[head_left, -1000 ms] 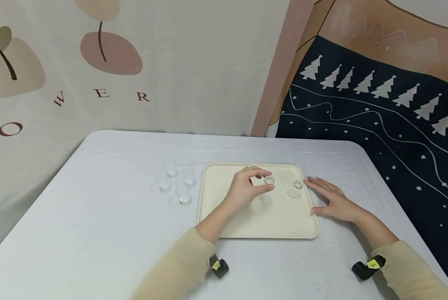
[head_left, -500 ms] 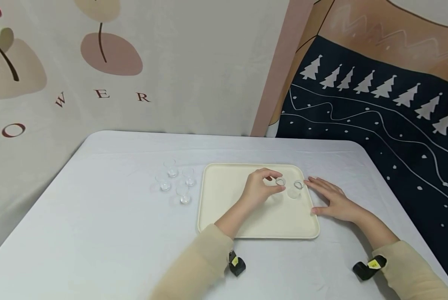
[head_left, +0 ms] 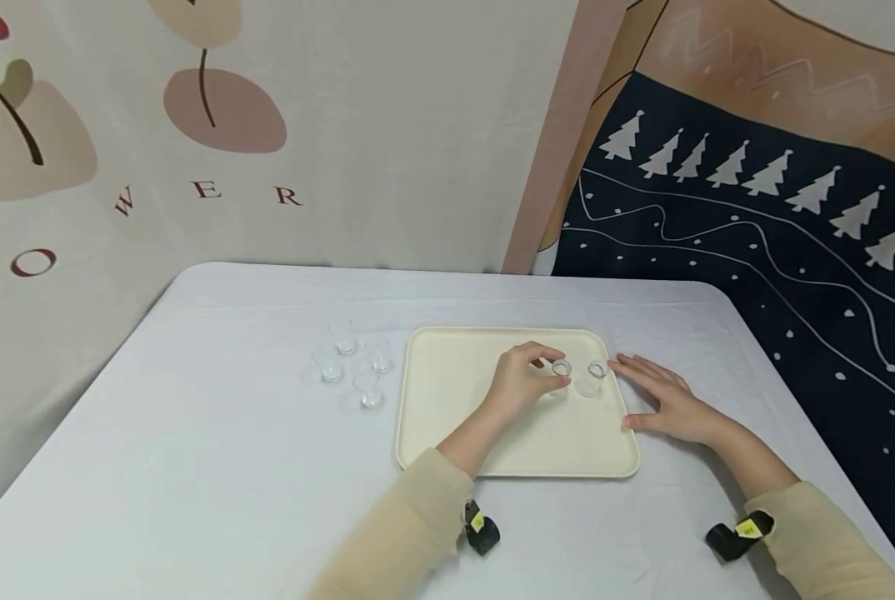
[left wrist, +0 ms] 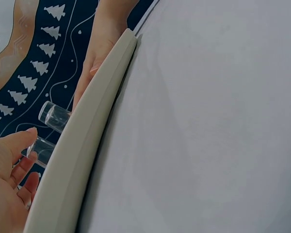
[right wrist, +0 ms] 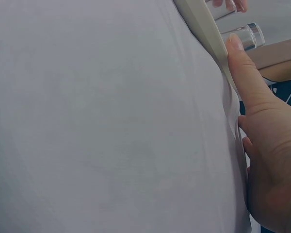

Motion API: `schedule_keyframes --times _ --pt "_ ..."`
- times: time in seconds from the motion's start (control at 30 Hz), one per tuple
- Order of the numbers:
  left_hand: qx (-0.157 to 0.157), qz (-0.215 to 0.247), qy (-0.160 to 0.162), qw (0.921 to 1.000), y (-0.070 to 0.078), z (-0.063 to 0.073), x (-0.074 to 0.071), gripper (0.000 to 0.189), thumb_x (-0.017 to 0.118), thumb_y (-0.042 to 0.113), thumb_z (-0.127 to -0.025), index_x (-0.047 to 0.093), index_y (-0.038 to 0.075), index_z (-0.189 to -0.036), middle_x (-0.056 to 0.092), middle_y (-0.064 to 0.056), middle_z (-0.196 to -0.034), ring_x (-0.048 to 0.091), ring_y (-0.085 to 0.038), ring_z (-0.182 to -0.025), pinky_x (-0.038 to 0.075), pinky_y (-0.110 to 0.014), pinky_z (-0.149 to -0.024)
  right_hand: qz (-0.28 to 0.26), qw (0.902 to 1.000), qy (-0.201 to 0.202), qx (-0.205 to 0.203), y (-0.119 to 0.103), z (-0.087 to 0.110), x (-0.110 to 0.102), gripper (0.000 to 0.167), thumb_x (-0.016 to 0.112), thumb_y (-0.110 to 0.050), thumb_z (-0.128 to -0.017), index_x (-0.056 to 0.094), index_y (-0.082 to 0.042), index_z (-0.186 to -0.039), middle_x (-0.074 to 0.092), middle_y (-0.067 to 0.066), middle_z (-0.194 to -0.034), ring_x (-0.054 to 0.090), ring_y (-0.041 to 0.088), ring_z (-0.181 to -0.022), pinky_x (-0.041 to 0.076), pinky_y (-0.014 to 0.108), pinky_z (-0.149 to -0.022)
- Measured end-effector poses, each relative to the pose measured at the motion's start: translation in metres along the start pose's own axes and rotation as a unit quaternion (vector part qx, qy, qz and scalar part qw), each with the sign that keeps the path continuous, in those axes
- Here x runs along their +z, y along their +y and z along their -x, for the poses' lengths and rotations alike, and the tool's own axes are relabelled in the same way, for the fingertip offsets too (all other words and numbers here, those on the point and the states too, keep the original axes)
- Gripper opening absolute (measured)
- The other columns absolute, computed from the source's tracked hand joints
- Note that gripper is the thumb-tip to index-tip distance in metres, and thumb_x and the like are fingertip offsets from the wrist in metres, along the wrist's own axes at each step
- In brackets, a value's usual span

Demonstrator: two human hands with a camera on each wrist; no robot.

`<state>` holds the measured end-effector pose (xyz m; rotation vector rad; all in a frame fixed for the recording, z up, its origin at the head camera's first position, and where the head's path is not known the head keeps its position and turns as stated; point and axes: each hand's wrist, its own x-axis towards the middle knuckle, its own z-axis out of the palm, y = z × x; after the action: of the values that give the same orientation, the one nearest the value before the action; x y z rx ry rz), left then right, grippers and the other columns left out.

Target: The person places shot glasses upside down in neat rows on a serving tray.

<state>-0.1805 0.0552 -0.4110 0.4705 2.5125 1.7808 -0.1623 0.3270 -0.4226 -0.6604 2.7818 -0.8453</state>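
On the cream tray (head_left: pixel 507 450), my left hand (head_left: pixel 522 383) pinches a small clear shot glass (head_left: pixel 562 367) between thumb and fingers. The glass is bottom-up, its thick base on top, and the left wrist view shows it close against the tray. A second shot glass (head_left: pixel 596 371), also bottom-up, stands to its right near the tray's right side. My right hand (head_left: pixel 665 404) has its fingers spread, with fingertips and thumb at the tray's right edge. In the right wrist view its thumb (right wrist: pixel 245 73) lies along the rim.
Several more clear shot glasses (head_left: pixel 357 367) stand upright on the white tablecloth (head_left: pixel 192 467), left of the tray. Printed cloths hang behind the table, one pale (head_left: pixel 402 150) and one dark with white trees (head_left: pixel 687 242).
My left hand has carried its glass rightward over the tray, bringing it beside the other glass, then moved slightly down toward the tray. The right hand has stayed at the tray's edge.
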Motion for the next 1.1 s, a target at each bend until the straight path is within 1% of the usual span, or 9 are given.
schedule_keyframes --times 0.2,0.4,0.53,0.63,0.73,0.83,0.9,1.03,1.1 --pt "0.002 0.001 0.007 1.0 -0.001 0.001 0.0 0.03 0.082 0.013 -0.076 0.073 0.01 -0.105 0.068 0.006 -0.102 0.055 -0.013 -0.091 0.045 -0.023 -0.073 -0.002 1.0 0.0 -0.001 0.0 0.001 0.001 0.083 0.076 -0.036 -0.08 0.035 -0.015 -0.148 0.023 0.024 -0.152 0.01 0.048 -0.138 0.004 0.071 -0.1" --pt "0.009 0.02 0.013 0.9997 0.002 0.006 -0.01 0.039 0.081 0.014 -0.078 0.07 0.008 -0.114 0.066 0.006 -0.105 0.055 -0.015 -0.094 0.045 -0.025 -0.077 -0.001 1.0 0.003 -0.001 0.001 0.001 0.001 0.083 0.076 -0.036 -0.079 0.036 -0.015 -0.148 0.023 0.024 -0.152 0.011 0.048 -0.138 0.005 0.071 -0.1" --pt "0.014 0.04 0.017 0.9989 0.007 0.012 -0.018 0.041 0.081 0.016 -0.078 0.068 0.01 -0.117 0.065 0.007 -0.105 0.056 -0.02 -0.098 0.046 -0.026 -0.077 0.002 1.0 0.005 -0.004 0.002 0.001 0.001 0.083 0.077 -0.036 -0.079 0.036 -0.015 -0.148 0.024 0.024 -0.152 0.011 0.048 -0.138 0.005 0.071 -0.1" --pt "0.025 0.048 0.019 0.9984 0.011 0.018 -0.026 0.041 0.081 0.016 -0.078 0.069 0.01 -0.116 0.066 0.007 -0.105 0.056 -0.023 -0.099 0.047 -0.029 -0.077 0.001 0.9999 0.007 -0.007 0.002 0.001 0.001 0.083 0.077 -0.035 -0.079 0.036 -0.015 -0.148 0.024 0.024 -0.152 0.011 0.048 -0.138 0.005 0.071 -0.1" --pt "0.037 0.052 0.02 0.9978 0.014 0.023 -0.034 0.039 0.081 0.015 -0.077 0.069 0.011 -0.115 0.066 0.006 -0.105 0.056 -0.024 -0.099 0.048 -0.037 -0.08 0.002 0.9999 0.007 -0.01 0.002 0.001 0.001 0.083 0.077 -0.036 -0.079 0.036 -0.015 -0.148 0.024 0.023 -0.152 0.011 0.047 -0.138 0.005 0.071 -0.1" --pt "0.05 0.057 0.024 0.9969 0.016 0.03 -0.043 0.038 0.081 0.013 -0.077 0.07 0.011 -0.113 0.067 0.005 -0.105 0.056 -0.026 -0.098 0.046 -0.045 -0.081 0.003 0.9999 0.007 -0.012 0.002 0.0 0.001 0.083 0.077 -0.036 -0.079 0.036 -0.016 -0.148 0.024 0.023 -0.152 0.011 0.047 -0.138 0.005 0.07 -0.101" --pt "0.056 0.058 0.027 0.9964 0.016 0.034 -0.049 0.037 0.081 0.011 -0.077 0.07 0.011 -0.112 0.067 0.004 -0.104 0.057 -0.027 -0.098 0.044 -0.048 -0.081 0.003 0.9999 0.007 -0.012 0.003 0.0 0.001 0.083 0.077 -0.036 -0.079 0.036 -0.016 -0.148 0.023 0.023 -0.153 0.011 0.047 -0.138 0.005 0.07 -0.101" --pt "0.058 0.057 0.027 0.9963 0.016 0.042 -0.061 0.037 0.081 0.011 -0.076 0.07 0.011 -0.112 0.068 0.004 -0.104 0.056 -0.027 -0.098 0.042 -0.05 -0.081 0.004 0.9999 0.007 -0.013 0.004 0.0 0.001 0.083 0.077 -0.035 -0.079 0.036 -0.015 -0.148 0.024 0.023 -0.152 0.011 0.047 -0.138 0.005 0.07 -0.101" --pt "0.056 0.053 0.025 0.9967 0.015 0.046 -0.068 0.038 0.081 0.012 -0.077 0.07 0.012 -0.112 0.067 0.006 -0.104 0.056 -0.027 -0.099 0.042 -0.049 -0.081 0.004 0.9999 0.007 -0.013 0.003 -0.001 0.001 0.083 0.077 -0.035 -0.079 0.036 -0.015 -0.148 0.024 0.023 -0.152 0.011 0.047 -0.138 0.005 0.07 -0.101"
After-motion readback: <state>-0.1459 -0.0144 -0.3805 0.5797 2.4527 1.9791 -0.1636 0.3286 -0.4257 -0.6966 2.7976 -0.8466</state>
